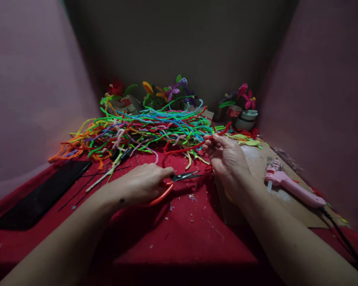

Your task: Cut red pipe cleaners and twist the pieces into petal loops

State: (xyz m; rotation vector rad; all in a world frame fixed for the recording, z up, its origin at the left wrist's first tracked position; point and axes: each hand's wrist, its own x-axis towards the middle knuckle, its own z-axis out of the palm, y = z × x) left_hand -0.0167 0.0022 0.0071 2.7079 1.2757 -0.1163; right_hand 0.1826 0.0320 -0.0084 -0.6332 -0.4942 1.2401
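Orange-handled scissors (164, 194) are in my left hand (143, 182), fingers wrapped round the handles. Their blades point right and stand slightly apart over the red cloth. Raised at right of centre, my right hand (226, 157) pinches a fuzzy red stem (185, 150). The stem stretches left from my fingertips, above the scissor blades, and its other end sticks out beyond the hand at the upper right. Behind both hands lies a large tangled pile of coloured fuzzy stems (155, 127).
A black phone-like slab (44, 194) lies at left, beside thin dark rods. At right, a pink glue gun (295, 188) with a cord rests on a board (256, 159). Fuzzy flowers (173, 90) and a lidded jar (246, 119) stand behind. Small scraps dot the red cloth (181, 246).
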